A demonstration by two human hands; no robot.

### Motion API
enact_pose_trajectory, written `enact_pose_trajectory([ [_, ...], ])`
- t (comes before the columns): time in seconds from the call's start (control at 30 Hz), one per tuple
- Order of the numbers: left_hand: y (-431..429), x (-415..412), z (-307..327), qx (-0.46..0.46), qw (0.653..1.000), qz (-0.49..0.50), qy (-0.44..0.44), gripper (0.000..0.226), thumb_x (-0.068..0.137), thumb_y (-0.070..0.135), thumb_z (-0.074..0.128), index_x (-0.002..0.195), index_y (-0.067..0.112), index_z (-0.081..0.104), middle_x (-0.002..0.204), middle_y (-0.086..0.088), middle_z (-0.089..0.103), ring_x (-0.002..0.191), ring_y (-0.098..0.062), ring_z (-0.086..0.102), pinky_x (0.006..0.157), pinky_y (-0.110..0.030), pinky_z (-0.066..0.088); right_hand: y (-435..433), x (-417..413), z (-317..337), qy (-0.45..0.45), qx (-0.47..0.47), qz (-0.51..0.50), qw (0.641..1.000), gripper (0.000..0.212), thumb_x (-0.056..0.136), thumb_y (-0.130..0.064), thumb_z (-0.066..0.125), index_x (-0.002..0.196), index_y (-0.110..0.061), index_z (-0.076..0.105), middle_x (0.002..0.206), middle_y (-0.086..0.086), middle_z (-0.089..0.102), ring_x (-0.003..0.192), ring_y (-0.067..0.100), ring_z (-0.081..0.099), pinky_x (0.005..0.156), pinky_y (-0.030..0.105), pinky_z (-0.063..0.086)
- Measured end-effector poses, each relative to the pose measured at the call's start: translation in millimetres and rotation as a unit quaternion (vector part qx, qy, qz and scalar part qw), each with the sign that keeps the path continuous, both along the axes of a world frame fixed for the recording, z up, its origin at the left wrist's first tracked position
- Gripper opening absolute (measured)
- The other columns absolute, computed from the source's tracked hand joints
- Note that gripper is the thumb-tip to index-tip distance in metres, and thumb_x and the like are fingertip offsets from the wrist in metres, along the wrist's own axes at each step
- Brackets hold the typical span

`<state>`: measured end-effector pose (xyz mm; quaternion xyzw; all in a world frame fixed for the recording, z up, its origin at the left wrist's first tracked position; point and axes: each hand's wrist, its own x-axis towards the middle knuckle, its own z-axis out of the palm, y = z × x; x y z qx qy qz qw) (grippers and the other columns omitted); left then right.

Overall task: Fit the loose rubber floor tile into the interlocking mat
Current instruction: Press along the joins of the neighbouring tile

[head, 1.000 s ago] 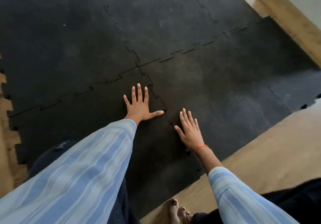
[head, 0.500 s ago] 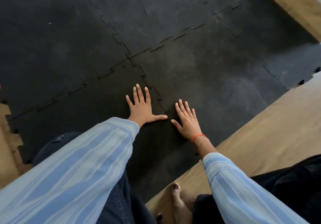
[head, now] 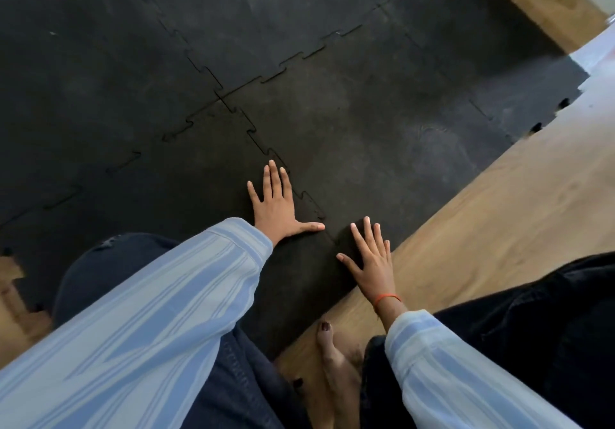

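A black rubber floor tile (head: 186,179) with toothed edges lies at the near left of the interlocking mat (head: 366,122). My left hand (head: 276,205) presses flat on this tile, fingers spread, just left of the zigzag seam. My right hand (head: 372,262) lies flat across the seam's near end, at the mat's edge by the wooden floor. A small part of the tile edge looks raised under its fingertips. Neither hand holds anything.
Bare wooden floor (head: 499,222) runs along the mat's right edge and shows at the far left (head: 13,295). My knee (head: 109,262) in dark trousers rests on the tile, and my bare foot (head: 332,355) is on the wood. Dark cloth (head: 532,312) lies at right.
My right hand has slid toward me along the seam to the mat's near edge. My left hand stays flat on the tile. The view has shifted forward and left.
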<state>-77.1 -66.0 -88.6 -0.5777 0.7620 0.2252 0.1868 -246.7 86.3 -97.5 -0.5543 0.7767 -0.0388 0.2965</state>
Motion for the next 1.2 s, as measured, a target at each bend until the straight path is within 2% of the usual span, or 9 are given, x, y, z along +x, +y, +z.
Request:
enact_pose_trajectory([
  [0.13, 1, -7, -6, -0.017, 1.0, -0.009, -0.01, 0.153, 0.046, 0.101, 0.031, 0.146, 0.0, -0.024, 0.155, -0.02, -0.03, 0.145, -0.033, -0.024, 0.113, -0.061, -0.006, 1, 3, -8, 0.046, 0.023, -0.001, 0.999, 0.073, 0.094, -0.055, 0.037, 0.147, -0.036, -0.008, 0.151, -0.013, -0.023, 0.14, 0.013, -0.024, 0.117, 0.04, -0.007],
  [0.27, 1, -7, -5, -0.024, 0.999, -0.017, -0.016, 0.151, 0.048, 0.101, 0.029, 0.146, 0.0, -0.024, 0.155, -0.019, -0.03, 0.145, -0.032, -0.024, 0.113, -0.061, -0.007, 5, 2, -8, 0.055, 0.023, -0.006, 0.998, 0.072, 0.094, -0.056, 0.034, 0.149, -0.033, -0.005, 0.15, -0.013, -0.023, 0.14, 0.013, -0.023, 0.115, 0.039, -0.01],
  [0.53, 34, -7, -28, -0.145, 0.98, -0.129, 0.034, 0.093, 0.086, 0.073, 0.001, 0.152, 0.008, -0.014, 0.159, -0.01, -0.023, 0.148, -0.022, -0.017, 0.115, -0.057, -0.007, 11, 41, -22, 0.133, -0.032, -0.116, 0.984, 0.054, 0.1, -0.039, 0.013, 0.148, -0.025, -0.008, 0.157, -0.004, -0.014, 0.145, 0.016, -0.015, 0.119, 0.042, -0.009],
  [0.67, 36, -5, -31, -0.146, 0.977, -0.144, 0.052, 0.085, 0.089, 0.068, -0.001, 0.15, 0.011, -0.017, 0.16, -0.007, -0.02, 0.149, -0.02, -0.013, 0.117, -0.056, -0.004, 7, 45, -25, 0.139, -0.023, -0.126, 0.982, 0.055, 0.1, -0.039, 0.012, 0.147, -0.022, -0.011, 0.159, -0.001, -0.015, 0.144, 0.015, -0.02, 0.118, 0.043, -0.011],
  [0.77, 21, 4, -32, -0.155, 0.979, -0.117, 0.068, 0.078, 0.092, 0.063, 0.0, 0.15, 0.014, -0.017, 0.161, -0.005, -0.02, 0.149, -0.019, -0.012, 0.117, -0.054, -0.004, -13, 58, -23, 0.109, -0.056, -0.045, 0.991, 0.057, 0.1, -0.041, 0.012, 0.147, -0.02, -0.013, 0.159, 0.001, -0.016, 0.144, 0.015, -0.019, 0.118, 0.038, -0.013],
  [0.83, 8, 11, -35, -0.166, 0.982, -0.06, 0.072, 0.071, 0.097, 0.056, 0.005, 0.151, 0.014, -0.013, 0.162, -0.005, -0.015, 0.149, -0.02, -0.009, 0.117, -0.053, -0.003, -23, 68, -26, 0.11, -0.078, 0.023, 0.991, 0.057, 0.1, -0.04, 0.015, 0.149, -0.018, -0.003, 0.159, 0.001, -0.007, 0.146, 0.016, -0.009, 0.117, 0.038, -0.01],
  [0.97, 3, 14, -42, -0.199, 0.977, -0.031, 0.064, 0.064, 0.098, 0.044, 0.009, 0.154, 0.012, 0.004, 0.163, -0.006, 0.002, 0.15, -0.021, 0.006, 0.117, -0.055, 0.005, -26, 69, -31, 0.152, -0.086, 0.046, 0.984, 0.057, 0.099, -0.041, 0.02, 0.149, -0.016, 0.014, 0.158, 0.001, 0.011, 0.147, 0.02, 0.008, 0.117, 0.043, 0.0],
  [1.1, -1, 13, -42, -0.185, 0.978, -0.07, 0.071, 0.064, 0.098, 0.042, 0.007, 0.153, 0.011, -0.003, 0.163, -0.006, -0.006, 0.15, -0.019, -0.001, 0.118, -0.051, -0.001, -36, 65, -29, 0.151, -0.087, 0.112, 0.978, 0.058, 0.098, -0.042, 0.018, 0.149, -0.016, 0.013, 0.159, 0.002, 0.01, 0.147, 0.022, 0.006, 0.117, 0.045, 0.001],
  [1.2, -33, 24, -41, -0.2, 0.976, 0.016, 0.086, 0.062, 0.1, 0.04, 0.012, 0.153, 0.011, -0.002, 0.162, -0.005, -0.008, 0.15, -0.017, -0.004, 0.119, -0.046, -0.004, -70, 64, -26, 0.121, -0.111, 0.194, 0.967, 0.057, 0.099, -0.04, 0.018, 0.15, -0.014, 0.014, 0.159, 0.002, 0.012, 0.147, 0.018, 0.004, 0.121, 0.044, 0.006],
])
